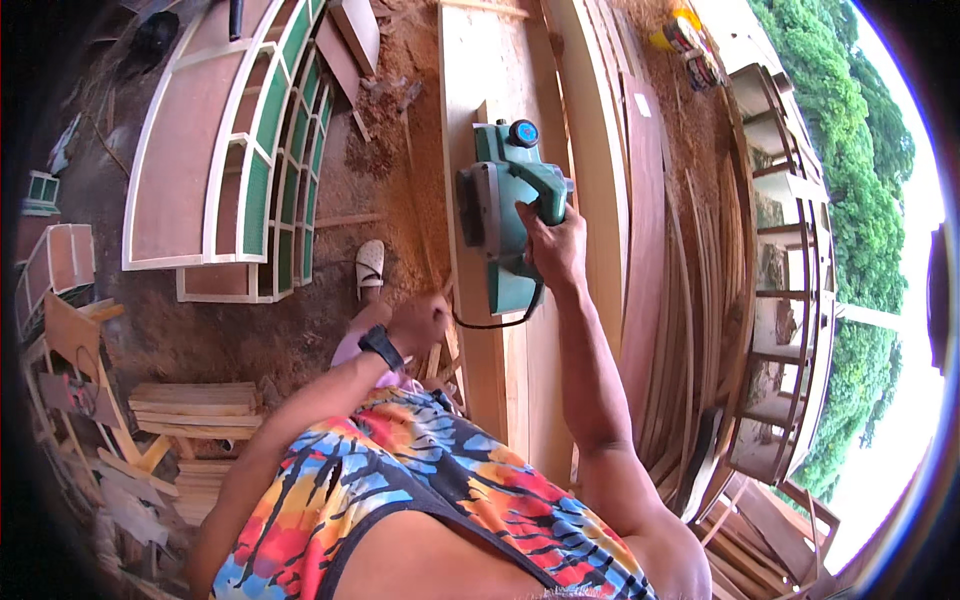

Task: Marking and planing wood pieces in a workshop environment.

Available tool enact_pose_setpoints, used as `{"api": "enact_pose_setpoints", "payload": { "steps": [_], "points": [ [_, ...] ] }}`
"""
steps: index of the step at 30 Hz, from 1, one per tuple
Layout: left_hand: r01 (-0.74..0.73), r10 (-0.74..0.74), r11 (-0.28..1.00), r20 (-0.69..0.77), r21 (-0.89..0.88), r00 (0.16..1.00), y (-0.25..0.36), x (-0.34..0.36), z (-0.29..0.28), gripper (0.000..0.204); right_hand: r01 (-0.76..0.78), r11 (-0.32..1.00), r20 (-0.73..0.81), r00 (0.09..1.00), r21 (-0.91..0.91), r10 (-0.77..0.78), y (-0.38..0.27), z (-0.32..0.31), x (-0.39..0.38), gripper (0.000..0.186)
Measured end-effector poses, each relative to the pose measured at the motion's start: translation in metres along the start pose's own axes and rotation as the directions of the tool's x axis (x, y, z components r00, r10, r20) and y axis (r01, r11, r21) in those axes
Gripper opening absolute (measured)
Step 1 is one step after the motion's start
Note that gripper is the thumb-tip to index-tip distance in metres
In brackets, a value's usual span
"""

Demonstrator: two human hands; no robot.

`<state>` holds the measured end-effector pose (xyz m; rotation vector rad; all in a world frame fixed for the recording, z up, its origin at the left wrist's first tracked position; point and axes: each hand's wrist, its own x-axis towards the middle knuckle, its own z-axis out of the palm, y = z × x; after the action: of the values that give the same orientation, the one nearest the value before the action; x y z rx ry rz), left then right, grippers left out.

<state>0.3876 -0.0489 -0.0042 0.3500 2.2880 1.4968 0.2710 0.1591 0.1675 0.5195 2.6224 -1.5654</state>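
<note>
A green electric hand planer (508, 225) rests on a long pale wooden board (485, 60). My right hand (556, 245) is closed around the planer's rear handle. From the back of the tool a black power cord (500, 326) loops left and reaches my left hand (420, 322). That hand, with a black watch on its wrist, is curled beside the board at the cord; its fingers are slightly blurred.
Wooden frames with green mesh (240, 150) stand at the left. Stacked timber strips (195, 405) lie at lower left. Long planks (645, 200) run along the board's right side, beside a wooden rack (785, 260). Sawdust (395, 120) covers the ground; my shoe (370, 262) shows there.
</note>
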Motion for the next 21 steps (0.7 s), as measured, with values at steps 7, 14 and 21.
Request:
{"api": "enact_pose_setpoints", "payload": {
  "steps": [7,14,21],
  "points": [
    [0.112,-0.114,0.993,0.047,0.03,0.992,-0.001,0.002,-0.017,0.014,0.114,0.993,-0.08,0.99,-0.018,-0.115,-0.045,0.037,0.163,0.025],
    [0.257,-0.246,0.962,-0.11,0.096,0.963,-0.069,0.012,-0.078,0.022,0.078,0.986,0.025,0.996,0.145,-0.082,-0.073,0.035,0.227,0.026],
    [0.29,-0.256,0.942,-0.2,0.166,0.946,-0.094,0.019,-0.095,0.022,0.027,0.986,0.045,0.998,0.164,-0.035,-0.017,-0.007,0.017,0.024]
  ]
}}
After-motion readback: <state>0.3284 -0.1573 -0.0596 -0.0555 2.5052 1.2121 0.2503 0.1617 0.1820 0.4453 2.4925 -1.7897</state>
